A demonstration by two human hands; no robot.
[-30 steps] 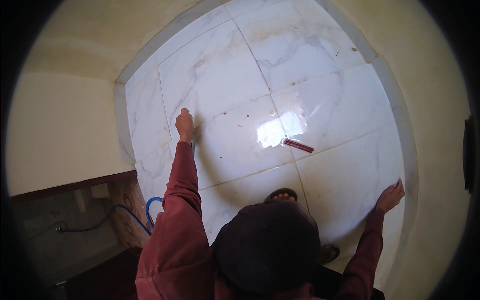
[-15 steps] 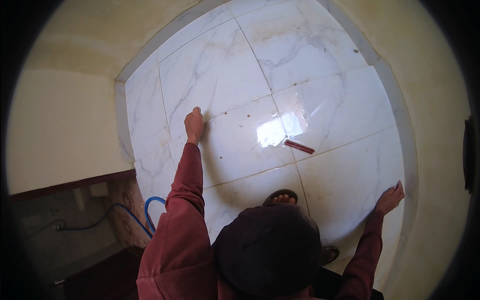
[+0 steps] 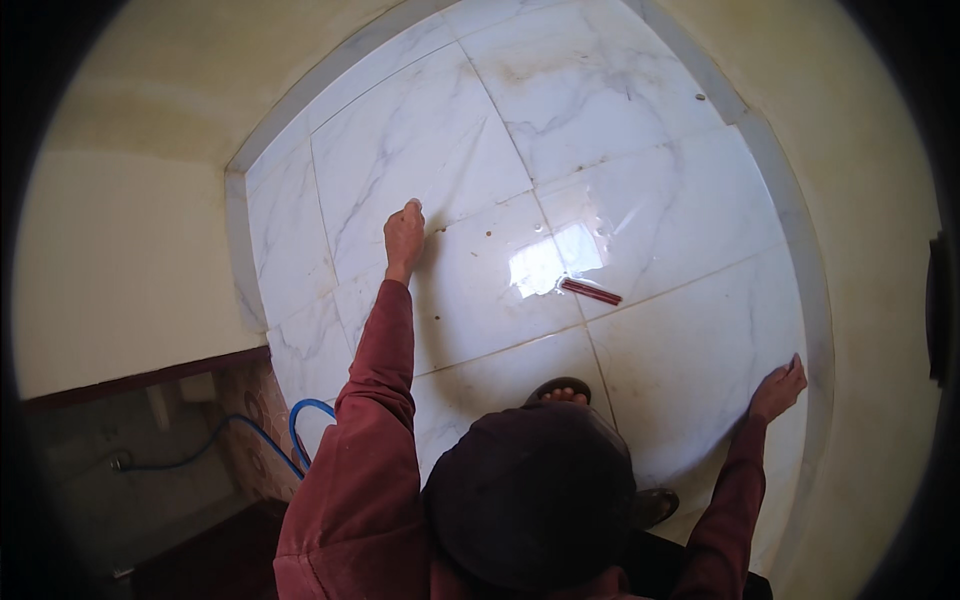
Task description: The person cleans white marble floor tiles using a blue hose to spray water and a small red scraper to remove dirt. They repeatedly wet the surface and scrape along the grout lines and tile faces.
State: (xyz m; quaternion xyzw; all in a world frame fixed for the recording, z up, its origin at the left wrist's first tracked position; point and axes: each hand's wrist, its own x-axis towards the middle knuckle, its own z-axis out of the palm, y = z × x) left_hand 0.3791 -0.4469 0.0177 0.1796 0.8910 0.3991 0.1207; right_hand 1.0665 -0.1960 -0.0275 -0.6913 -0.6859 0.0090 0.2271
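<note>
My left hand (image 3: 404, 240) is closed, held over the pale marbled floor tiles (image 3: 400, 130) left of the middle. Whatever its fingers may pinch is too small to make out. Far to the right, my right hand (image 3: 779, 391) has its fingers drawn together beside the grey skirting (image 3: 818, 350); their contents are hidden. Between the two hands, a narrow dark red object (image 3: 591, 292), like two sticks side by side, lies on the floor. It is apart from both hands and next to a bright patch of reflected light.
Low on the left, a blue hose (image 3: 311, 403) loops by a patterned wall face (image 3: 262, 415) and a recess. Cream walls (image 3: 130, 250) bound the floor. A dark cap (image 3: 530, 490) and a sandalled foot (image 3: 563, 390) show at lower middle. Small specks dot the tiles.
My left hand has moved a little right and away from me, still closed. My right hand stays by the skirting, nearly unmoved. The view has shifted slightly.
</note>
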